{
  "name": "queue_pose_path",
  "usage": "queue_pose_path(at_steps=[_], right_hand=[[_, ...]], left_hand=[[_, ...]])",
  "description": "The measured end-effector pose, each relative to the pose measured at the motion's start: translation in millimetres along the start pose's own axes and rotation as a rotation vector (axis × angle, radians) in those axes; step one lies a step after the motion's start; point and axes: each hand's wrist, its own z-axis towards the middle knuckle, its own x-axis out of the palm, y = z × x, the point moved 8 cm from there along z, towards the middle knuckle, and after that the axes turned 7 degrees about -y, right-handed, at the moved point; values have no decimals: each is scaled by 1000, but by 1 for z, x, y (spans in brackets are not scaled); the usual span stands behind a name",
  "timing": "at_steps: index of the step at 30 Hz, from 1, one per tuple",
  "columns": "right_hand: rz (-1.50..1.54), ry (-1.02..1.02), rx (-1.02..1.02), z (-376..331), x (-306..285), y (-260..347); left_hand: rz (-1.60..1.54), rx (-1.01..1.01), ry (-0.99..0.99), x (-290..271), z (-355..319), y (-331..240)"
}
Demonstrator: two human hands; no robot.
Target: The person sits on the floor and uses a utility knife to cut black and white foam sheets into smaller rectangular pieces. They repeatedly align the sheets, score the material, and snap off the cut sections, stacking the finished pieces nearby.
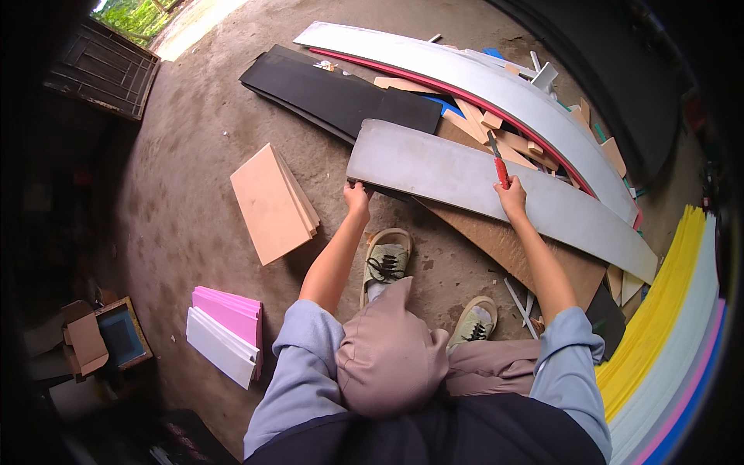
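1. The right hand [511,198] is wrapped round a red knife [501,170], its blade pointing away from the body, above a grey board [434,160].
2. The left hand [357,198] grasps that board's near edge at its left end.
3. Below the right hand, partly under the board: a brown sheet [480,229].
4. Beyond the left hand: black boards [333,94].
5. Beyond the right hand: tan offcuts [491,120], a long white board [434,68].
6. Left of the left hand: tan slabs [270,205]; farther, pink sheets [226,314].

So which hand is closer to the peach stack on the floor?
Left. The left hand is at the edge of the grey board, just right of the peach stack. The right hand is farther right, over the board, holding a red-handled tool.
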Motion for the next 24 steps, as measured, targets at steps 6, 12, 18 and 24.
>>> queue_pose_path(at_steps=[6,12,18,24], right_hand=[[-2,-98,-75,-12,10,-9],[97,-113,-88,-12,-5,7],[99,-270,-147,-10,-47,4],[42,-306,-64,-15,-70,-34]], left_hand=[[273,596,-405,-24,-11,-128],[200,1148,-491,-34,-71,-274],[210,882,-215,-20,-29,-294],[657,747,196,63,-10,-186]])
